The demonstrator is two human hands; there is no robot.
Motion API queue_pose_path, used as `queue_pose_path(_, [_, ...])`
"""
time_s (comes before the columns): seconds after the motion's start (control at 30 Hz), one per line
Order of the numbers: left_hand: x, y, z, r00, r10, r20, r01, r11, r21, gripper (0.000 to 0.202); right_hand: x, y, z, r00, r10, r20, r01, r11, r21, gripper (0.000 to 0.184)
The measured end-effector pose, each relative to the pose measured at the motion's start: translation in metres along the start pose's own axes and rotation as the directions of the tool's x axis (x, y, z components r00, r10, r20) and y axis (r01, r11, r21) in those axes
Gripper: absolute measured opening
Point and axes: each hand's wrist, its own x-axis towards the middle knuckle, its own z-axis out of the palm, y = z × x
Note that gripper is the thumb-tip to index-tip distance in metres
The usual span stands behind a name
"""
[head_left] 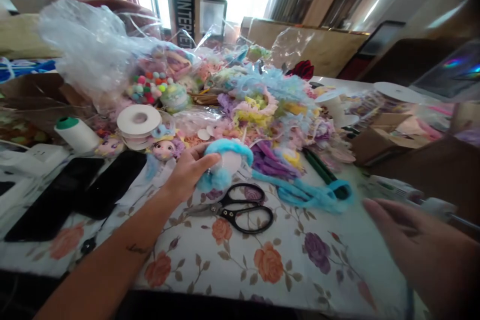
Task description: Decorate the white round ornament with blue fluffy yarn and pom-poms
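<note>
My left hand (pixel 189 170) is closed on a round white piece wrapped in fluffy blue chenille (pixel 226 161), held just above the flowered tablecloth (pixel 240 260). A long tail of the same blue chenille stem (pixel 311 195) trails off to the right across the cloth. Black-handled scissors (pixel 240 207) lie right below that hand. My right hand (pixel 420 247) hovers at the lower right, blurred by motion, fingers stretched toward the left with nothing in them. A white glue gun (pixel 408 197) lies just beyond it.
A heap of pastel chenille flowers (pixel 270 105), pom-poms (pixel 148 85) and plastic bags (pixel 90 45) fills the back of the table. White ribbon rolls (pixel 138 122), a thread cone (pixel 77 135), a small doll head (pixel 165 149) and two black phones (pixel 78 192) sit at left. Cardboard boxes (pixel 386 135) stand right.
</note>
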Motion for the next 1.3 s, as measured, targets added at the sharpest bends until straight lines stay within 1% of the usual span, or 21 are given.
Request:
queue_pose_path(0.03, [0.0,0.0,0.0,1.0,0.0,0.01,0.0,1.0,0.011,0.047,-0.004,-0.03,0.017,0.993,-0.121,0.008,0.121,0.987,-0.104,0.014])
queue_pose_path(0.07, [0.0,-0.001,0.0,1.0,0.004,0.015,-0.004,1.0,0.019,0.047,-0.006,-0.059,0.036,0.961,-0.266,0.081,0.273,0.957,-0.093,0.016])
queue_pose_path(0.13, [0.0,-0.002,-0.001,0.999,0.036,0.01,-0.036,0.999,0.036,0.048,-0.009,-0.11,0.077,0.85,-0.49,0.194,0.496,0.868,0.018,0.02])
queue_pose_path(0.17, [0.0,-0.003,-0.001,0.998,0.066,0.002,-0.066,0.996,0.055,0.048,-0.009,-0.128,0.097,0.792,-0.566,0.227,0.575,0.818,0.034,0.021])
queue_pose_path(0.2, [0.001,-0.004,-0.002,0.995,0.103,-0.011,-0.102,0.991,0.082,0.047,-0.008,-0.141,0.115,0.757,-0.605,0.246,0.62,0.784,0.023,0.021])
queue_pose_path(0.23, [0.002,-0.005,-0.003,0.989,0.145,-0.028,-0.141,0.983,0.117,0.046,-0.006,-0.148,0.131,0.753,-0.613,0.24,0.63,0.776,0.004,0.021])
queue_pose_path(0.3, [0.005,-0.007,-0.006,0.974,0.219,-0.055,-0.205,0.958,0.201,0.046,-0.002,-0.152,0.156,0.784,-0.585,0.207,0.601,0.799,-0.018,0.018])
queue_pose_path(0.4, [0.007,-0.01,-0.009,0.955,0.287,-0.073,-0.248,0.91,0.332,0.052,0.002,-0.146,0.178,0.847,-0.504,0.169,0.504,0.862,0.049,0.015])
queue_pose_path(0.47, [0.007,-0.011,-0.01,0.947,0.315,-0.065,-0.264,0.875,0.405,0.056,0.004,-0.142,0.183,0.88,-0.445,0.167,0.424,0.894,0.148,0.014])
queue_pose_path(0.53, [0.006,-0.011,-0.011,0.945,0.322,-0.052,-0.265,0.853,0.45,0.058,0.006,-0.139,0.182,0.898,-0.388,0.207,0.323,0.901,0.289,0.014])
queue_pose_path(0.6, [0.006,-0.011,-0.01,0.945,0.324,-0.049,-0.261,0.835,0.484,0.059,0.008,-0.139,0.177,0.898,-0.341,0.277,0.2,0.878,0.434,0.017])
queue_pose_path(0.67, [0.005,-0.011,-0.01,0.936,0.348,-0.046,-0.272,0.803,0.53,0.057,0.009,-0.139,0.171,0.889,-0.296,0.35,0.072,0.845,0.531,0.02])
queue_pose_path(0.73, [0.005,-0.011,-0.01,0.919,0.392,-0.048,-0.294,0.759,0.581,0.054,0.009,-0.14,0.166,0.878,-0.258,0.403,-0.021,0.821,0.571,0.023])
queue_pose_path(0.8, [0.005,-0.011,-0.009,0.904,0.424,-0.047,-0.308,0.725,0.616,0.052,0.008,-0.141,0.163,0.872,-0.246,0.423,-0.053,0.811,0.583,0.023])
queue_pose_path(0.87, [0.005,-0.011,-0.008,0.893,0.448,-0.034,-0.327,0.699,0.636,0.051,0.007,-0.142,0.162,0.875,-0.269,0.403,-0.019,0.812,0.584,0.021])
queue_pose_path(0.97, [0.003,-0.013,-0.007,0.862,0.506,0.004,-0.38,0.642,0.666,0.049,0.006,-0.142,0.16,0.88,-0.339,0.332,0.114,0.831,0.545,0.015])
queue_pose_path(1.07, [0.002,-0.014,-0.008,0.808,0.584,0.076,-0.458,0.543,0.703,0.048,0.004,-0.142,0.159,0.864,-0.439,0.247,0.288,0.833,0.472,0.01])
queue_pose_path(1.13, [0.0,-0.014,-0.008,0.76,0.636,0.136,-0.512,0.456,0.728,0.047,0.003,-0.142,0.159,0.845,-0.49,0.215,0.361,0.818,0.447,0.01])
queue_pose_path(1.2, [-0.001,-0.013,-0.009,0.718,0.673,0.176,-0.54,0.38,0.751,0.047,0.002,-0.142,0.159,0.833,-0.509,0.218,0.37,0.805,0.464,0.011])
queue_pose_path(1.27, [-0.001,-0.011,-0.009,0.701,0.689,0.185,-0.542,0.347,0.765,0.047,0.001,-0.142,0.158,0.827,-0.508,0.242,0.34,0.794,0.504,0.011])
queue_pose_path(1.3, [-0.002,-0.01,-0.009,0.701,0.69,0.178,-0.536,0.346,0.77,0.047,0.001,-0.142,0.158,0.824,-0.505,0.258,0.321,0.79,0.523,0.011])
